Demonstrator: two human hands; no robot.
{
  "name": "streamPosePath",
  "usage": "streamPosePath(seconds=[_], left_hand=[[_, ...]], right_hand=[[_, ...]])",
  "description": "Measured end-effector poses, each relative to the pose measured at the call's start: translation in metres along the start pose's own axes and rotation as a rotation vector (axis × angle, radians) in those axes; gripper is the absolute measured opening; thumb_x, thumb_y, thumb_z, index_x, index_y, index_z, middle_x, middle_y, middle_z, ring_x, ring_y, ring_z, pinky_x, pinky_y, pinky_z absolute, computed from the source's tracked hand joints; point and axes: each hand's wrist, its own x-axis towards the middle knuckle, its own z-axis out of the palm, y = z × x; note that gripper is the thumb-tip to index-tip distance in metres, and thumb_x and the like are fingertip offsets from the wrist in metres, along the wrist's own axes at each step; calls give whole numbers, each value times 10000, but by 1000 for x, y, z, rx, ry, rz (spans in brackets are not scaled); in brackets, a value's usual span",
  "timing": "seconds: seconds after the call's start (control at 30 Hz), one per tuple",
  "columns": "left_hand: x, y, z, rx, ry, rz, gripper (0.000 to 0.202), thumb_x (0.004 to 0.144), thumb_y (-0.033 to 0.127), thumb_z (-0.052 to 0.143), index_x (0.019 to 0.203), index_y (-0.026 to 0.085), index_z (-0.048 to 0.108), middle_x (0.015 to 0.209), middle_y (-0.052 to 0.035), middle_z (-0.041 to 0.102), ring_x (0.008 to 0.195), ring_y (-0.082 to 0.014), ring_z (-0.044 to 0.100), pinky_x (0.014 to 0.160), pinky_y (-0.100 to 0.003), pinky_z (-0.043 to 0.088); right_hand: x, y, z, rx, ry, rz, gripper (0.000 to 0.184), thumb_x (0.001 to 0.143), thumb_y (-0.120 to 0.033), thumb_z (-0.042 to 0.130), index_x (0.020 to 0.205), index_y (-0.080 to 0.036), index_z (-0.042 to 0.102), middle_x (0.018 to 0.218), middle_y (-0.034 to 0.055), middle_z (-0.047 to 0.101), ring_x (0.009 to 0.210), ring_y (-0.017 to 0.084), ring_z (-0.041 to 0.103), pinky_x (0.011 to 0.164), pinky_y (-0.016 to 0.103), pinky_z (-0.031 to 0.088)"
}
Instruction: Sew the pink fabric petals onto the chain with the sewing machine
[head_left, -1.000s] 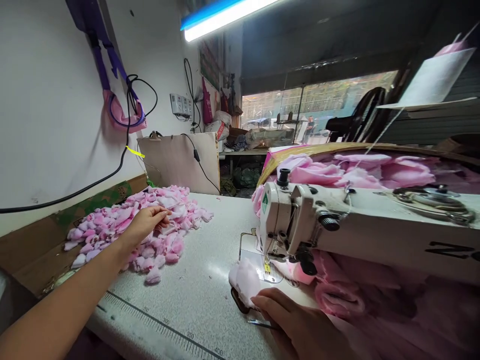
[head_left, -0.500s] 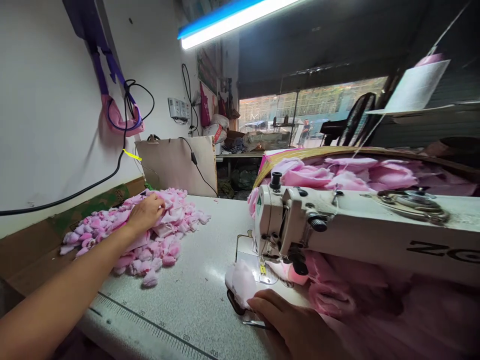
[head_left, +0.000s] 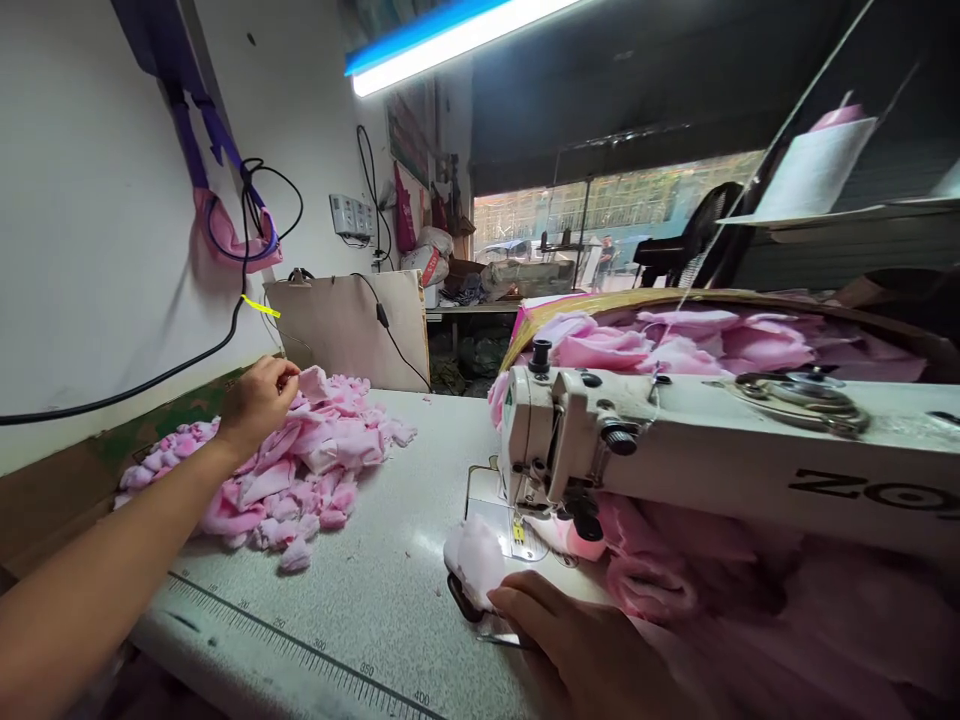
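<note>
My left hand (head_left: pixel 259 403) is closed in a pinch at the back of a heap of small pink fabric pieces (head_left: pixel 319 450). Its fingertips seem to grip an edge of pink fabric, though the hand partly hides it. My right hand (head_left: pixel 577 640) lies low before the sewing machine (head_left: pixel 712 450), fingers together, with the fingertips on a pale pink, nearly white fabric piece (head_left: pixel 476 555). Beneath that piece a dark looped handle (head_left: pixel 463 600) shows, and a thin metal blade (head_left: pixel 499 640) pokes out by the fingers; the rest of this tool is hidden.
More pink fabric (head_left: pixel 652 590) is bunched under the machine arm. Behind the machine stands a large container of pink pieces (head_left: pixel 600 340). A printed ruler (head_left: pixel 319 645) runs along the table's front edge. A cardboard panel (head_left: pixel 352 330) stands at the back; a thread cone (head_left: pixel 814 170) sits upper right.
My left hand has drawn back leftward and slightly up across the heap, and the fabric beneath it has shifted. The right hand stays by the pale piece. The view has shifted slightly.
</note>
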Motion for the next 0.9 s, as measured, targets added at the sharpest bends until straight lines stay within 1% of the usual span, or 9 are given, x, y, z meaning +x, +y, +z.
streamPosePath(seconds=[0.13,0.23,0.33,0.43,0.47,0.53,0.63,0.77,0.9], left_hand=[[-11,25,-9,-100,70,33,147,875,252,487,885,155,597,825,-26,574,714,-140,547,676,-258,442],[-31,58,-21,-186,21,144,99,881,240,526,897,174,598,821,-4,578,738,-123,564,691,-238,455],[-58,91,-29,-281,18,385,71,865,140,566,926,167,591,847,-11,593,783,-118,576,705,-232,468],[-83,117,-33,-361,-26,567,168,841,72,594,980,165,595,860,-14,602,779,-114,571,718,-245,480],[-90,125,-34,-384,-31,635,202,835,53,596,1007,159,600,848,-12,604,775,-114,567,759,-267,484],[-101,139,-38,-440,-54,757,244,848,18,555,1055,136,606,824,-4,613,741,-101,555,880,-325,469],[-110,158,-44,-477,-110,886,286,901,16,419,1109,89,602,824,-12,643,738,-101,563,1017,-385,391],[-115,176,-46,-542,-118,977,309,912,41,374,1111,59,609,841,-30,674,802,-126,594,1081,-388,338],[-122,187,-37,-615,-151,950,313,906,31,379,1112,75,610,827,-24,678,785,-120,602,1069,-373,362]], right_hand=[[0,4,0,0,-100,33,337,811,-92,478,1008,-331,612,980,-66,674,804,165,656,625,280,412],[0,10,-1,56,-171,35,384,807,-101,486,1074,-354,594,1024,-66,660,802,155,651,574,258,383],[2,14,-2,171,-115,61,372,828,-134,497,1108,-357,597,1042,-46,662,837,155,638,614,244,400],[6,16,-2,355,-15,99,187,884,-239,506,985,-282,657,917,-7,685,819,161,619,679,255,425],[8,15,-2,441,1,123,169,899,-299,508,924,-252,668,866,7,687,793,162,615,676,258,430],[12,14,-3,649,-36,227,281,905,-425,500,837,-207,663,806,24,688,641,137,585,580,249,421],[15,10,-6,938,-206,393,411,888,-534,478,778,-167,629,750,24,675,396,63,434,414,225,310],[13,4,-8,1158,-291,459,428,831,-560,537,690,-158,571,515,-45,505,364,51,401,377,204,209],[12,0,-5,1284,-204,531,306,742,-429,670,680,-170,519,511,-76,441,401,42,371,391,192,222]])
